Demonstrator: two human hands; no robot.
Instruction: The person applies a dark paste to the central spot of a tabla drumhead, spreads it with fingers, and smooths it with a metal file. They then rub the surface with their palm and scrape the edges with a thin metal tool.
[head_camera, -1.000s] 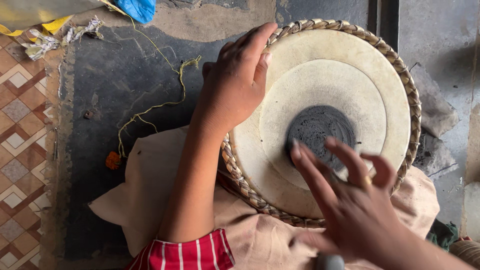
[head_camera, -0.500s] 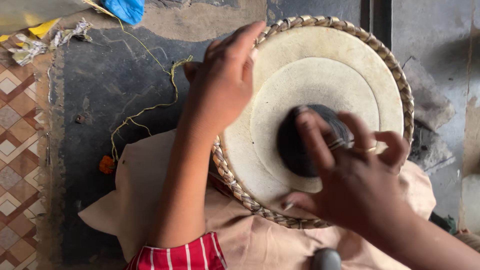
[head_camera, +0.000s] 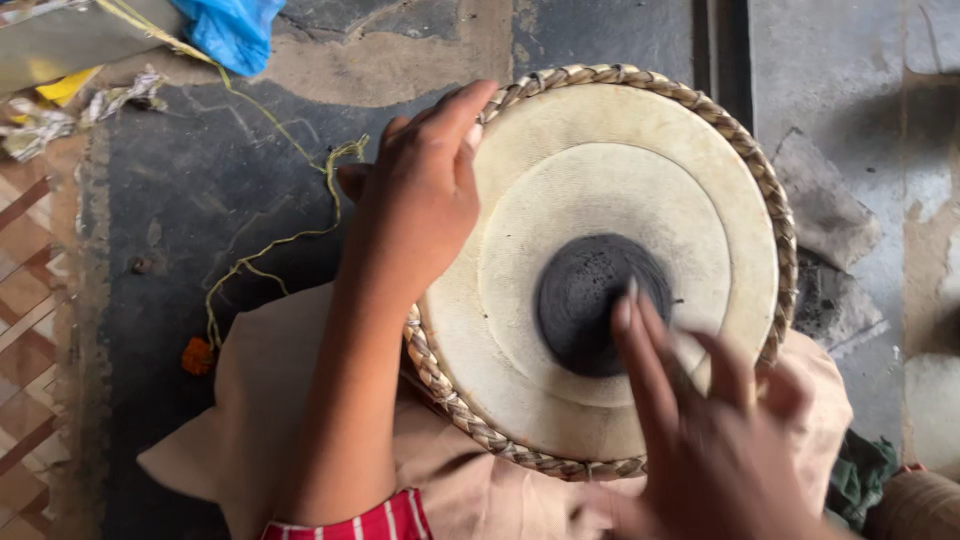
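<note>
Clearly the drum (head_camera: 600, 270) sits tilted on a tan cloth (head_camera: 270, 420) on the dark floor (head_camera: 180, 200), cushioned and angled toward the person. Left hand (head_camera: 420, 200) cups the braided rim (head_camera: 440, 385), fingers curled over it — apparently steadying it. Right hand (head_camera: 700, 420), open with fingers spread and blurred, hovers over the black centre patch (head_camera: 585, 300).

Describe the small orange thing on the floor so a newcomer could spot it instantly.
Start at the round drum with the braided rim, held by the left hand. From its left edge, follow the yellowish string down across the dark floor. At its lower end, beside the beige cloth, lies the orange bit, the only bright orange spot there.
</note>
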